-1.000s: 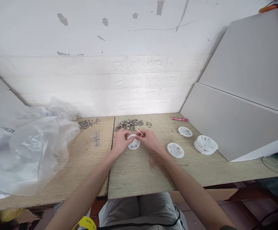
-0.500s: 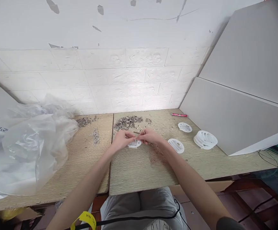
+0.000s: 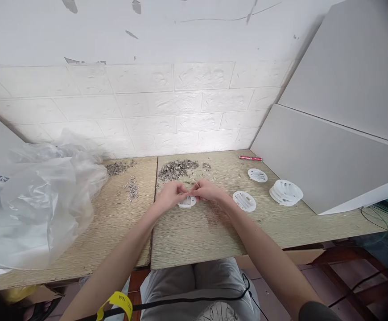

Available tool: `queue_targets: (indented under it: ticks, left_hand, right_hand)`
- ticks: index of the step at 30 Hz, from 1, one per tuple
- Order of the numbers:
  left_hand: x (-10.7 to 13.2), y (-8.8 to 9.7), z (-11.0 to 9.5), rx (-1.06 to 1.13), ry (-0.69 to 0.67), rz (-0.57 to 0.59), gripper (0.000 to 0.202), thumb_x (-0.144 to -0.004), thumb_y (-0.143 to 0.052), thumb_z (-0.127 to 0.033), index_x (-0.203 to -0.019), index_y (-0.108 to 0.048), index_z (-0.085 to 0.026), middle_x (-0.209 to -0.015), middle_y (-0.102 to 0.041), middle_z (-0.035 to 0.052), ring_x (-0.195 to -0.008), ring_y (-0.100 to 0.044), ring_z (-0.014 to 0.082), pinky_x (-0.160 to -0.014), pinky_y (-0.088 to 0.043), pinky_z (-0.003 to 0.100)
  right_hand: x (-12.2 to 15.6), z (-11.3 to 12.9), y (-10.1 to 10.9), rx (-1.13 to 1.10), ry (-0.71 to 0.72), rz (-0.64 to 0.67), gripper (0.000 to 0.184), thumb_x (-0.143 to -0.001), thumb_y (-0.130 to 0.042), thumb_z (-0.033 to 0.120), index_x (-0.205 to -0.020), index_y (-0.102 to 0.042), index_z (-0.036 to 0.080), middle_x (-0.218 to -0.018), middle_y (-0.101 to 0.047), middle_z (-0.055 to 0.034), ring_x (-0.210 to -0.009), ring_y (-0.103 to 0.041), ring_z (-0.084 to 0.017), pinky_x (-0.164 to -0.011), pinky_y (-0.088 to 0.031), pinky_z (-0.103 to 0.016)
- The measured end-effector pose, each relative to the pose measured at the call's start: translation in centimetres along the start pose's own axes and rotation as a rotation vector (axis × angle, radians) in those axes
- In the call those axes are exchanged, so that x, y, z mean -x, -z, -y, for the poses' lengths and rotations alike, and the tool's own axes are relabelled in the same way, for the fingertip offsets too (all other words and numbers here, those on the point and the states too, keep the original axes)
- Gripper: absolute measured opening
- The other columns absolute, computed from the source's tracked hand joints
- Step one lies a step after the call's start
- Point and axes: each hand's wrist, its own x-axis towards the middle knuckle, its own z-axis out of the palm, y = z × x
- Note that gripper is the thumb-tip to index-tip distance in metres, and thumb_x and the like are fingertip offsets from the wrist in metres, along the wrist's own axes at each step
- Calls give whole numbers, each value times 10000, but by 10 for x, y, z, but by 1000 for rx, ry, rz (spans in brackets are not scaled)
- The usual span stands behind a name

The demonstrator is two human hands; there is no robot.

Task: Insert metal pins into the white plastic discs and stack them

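A white round slotted disc lies on the tabletop, partly covered by my fingers. My left hand is closed, its thumb and fingertips pinched at the disc's upper left edge. From the other side my right hand is closed too, its fingertips meeting the left ones over the disc. A thin stick-like tool sticks up out of the right hand. Whatever small part may be between the fingertips is too small to make out. Just beyond the hands is a heap of small metal pieces.
Right of my hands lie a slotted disc, another disc and a stack of discs. A red pen is near the wall. Clear plastic bags cover the left side. More metal bits are beside them.
The view has shifted slightly. Both hands stay at the disc, and the fingertips have moved only a little. The thin tool in the right hand has tilted slightly.
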Motion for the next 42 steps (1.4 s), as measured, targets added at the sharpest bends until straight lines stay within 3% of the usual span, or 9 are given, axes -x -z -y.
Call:
queue_targets:
  ticks: [6, 9, 15, 19, 23, 28, 35, 42]
  left_hand:
    - [-5, 0, 7, -228, -232, -51, 144, -762, -621, -291, -705, -550, -179, -723, -562, 15, -640, -532, 152, -545, -352, 251]
    - [-4, 1, 8, -261, -274, -34, 116, -769, -599, -287, -728, -551, -190, -724, -555, 10, -657, -516, 160, -569, -327, 260]
    - [-3, 5, 5, -9, -223, 29, 129, -762, -590, -299, -826, -603, -187, -694, -606, 6, -628, -548, 158, -542, -348, 249]
    - [-3, 8, 0, 238, -136, 2, 267, -763, -616, -356, -958, -617, -173, -878, -673, 52, -738, -616, 180, -589, -434, 259]
    - [-1, 9, -6, 421, -103, -90, 332, -756, -646, -420, -960, -627, -159, -893, -674, 62, -768, -620, 177, -631, -458, 264]
    - [1, 9, -10, 515, -43, -149, 299, -749, -672, -394, -923, -637, -153, -883, -669, 68, -741, -610, 156, -613, -458, 251]
    - [3, 9, -14, 620, 36, -123, 321, -711, -721, -380, -920, -622, -157, -794, -646, 34, -615, -563, 116, -513, -422, 220]
    - [1, 5, -9, 710, 12, -140, 423, -637, -775, -438, -897, -582, -165, -733, -650, 23, -600, -580, 130, -514, -424, 230]
  right_hand:
    - [-1, 0, 1, 131, 63, 48, 172, -798, -581, 204, -636, -581, 150, -493, -570, 9, -392, -383, -65, -400, -266, -207]
    - [2, 2, 2, 128, 71, 64, 141, -814, -569, 206, -681, -570, 157, -510, -584, 18, -388, -396, -65, -401, -279, -204]
    - [3, -2, 3, 60, 187, 88, 213, -846, -581, 350, -735, -537, 174, -524, -571, 34, -409, -393, -71, -443, -286, -212]
    - [-1, -4, 2, 23, 339, -90, 295, -853, -562, 459, -753, -516, 186, -575, -542, 36, -510, -456, -101, -509, -314, -225]
    - [-3, -3, -2, 43, 411, -269, 263, -870, -533, 435, -791, -541, 184, -652, -564, 21, -614, -495, -125, -560, -329, -233]
    - [-1, 2, -8, 11, 451, -304, 246, -881, -520, 416, -814, -556, 182, -643, -547, 29, -602, -474, -119, -567, -320, -234]
    - [-3, 2, -12, 149, 483, -453, 226, -889, -505, 361, -794, -581, 170, -690, -557, 9, -636, -474, -125, -591, -303, -244]
    - [-3, 2, -16, 121, 486, -451, 196, -899, -499, 351, -843, -575, 179, -755, -600, -7, -679, -508, -134, -630, -340, -246]
